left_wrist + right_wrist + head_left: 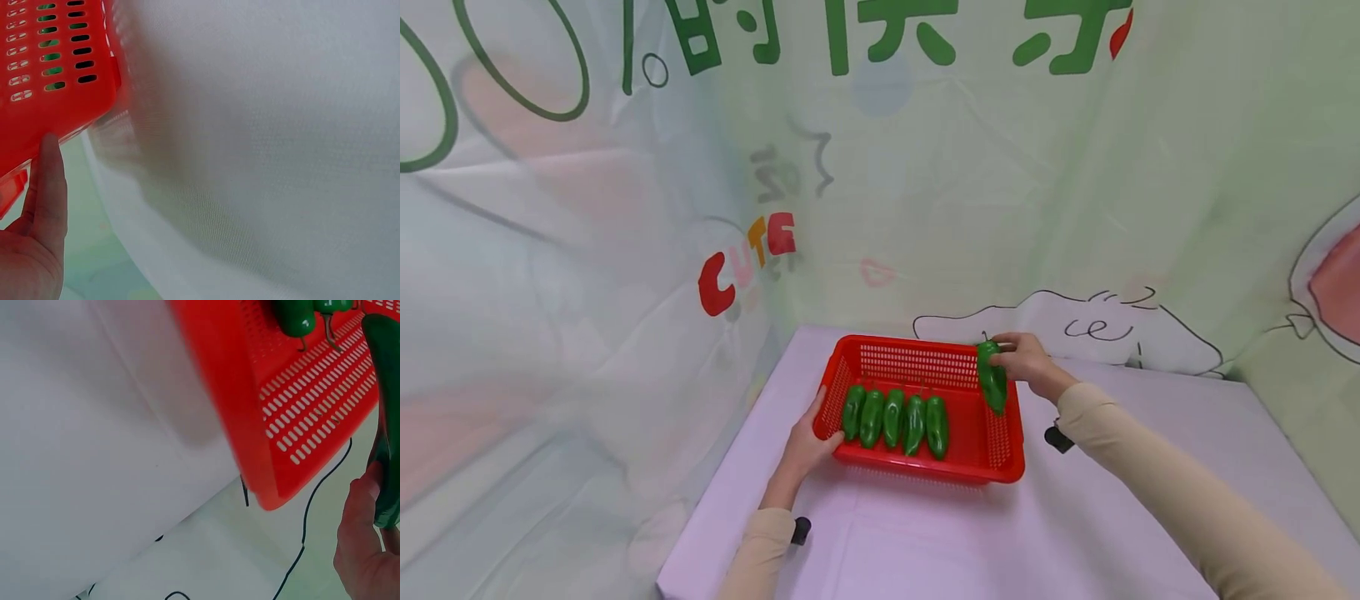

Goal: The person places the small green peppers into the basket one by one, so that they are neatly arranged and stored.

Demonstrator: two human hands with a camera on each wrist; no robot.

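Observation:
A red plastic basket (955, 473) with slotted walls holds several green peppers (893, 417), lying side by side in a row in its left and middle part. My left hand (805, 446) grips the basket's left side, thumb at the rim; the left wrist view shows a finger along the outside of the red wall (56, 119). Over the right end of the basket, my right hand (1028, 360) pinches another green pepper (990, 379) near its stem end. That pepper hangs tip down, tilted slightly, and overlaps the basket's right wall in the head view.
The basket stands on a table with a pale lilac cover (1120, 492). Printed curtains (925, 208) with green characters and drawings hang behind the table and at both sides. A dark wrist device (1060, 439) sits under each forearm.

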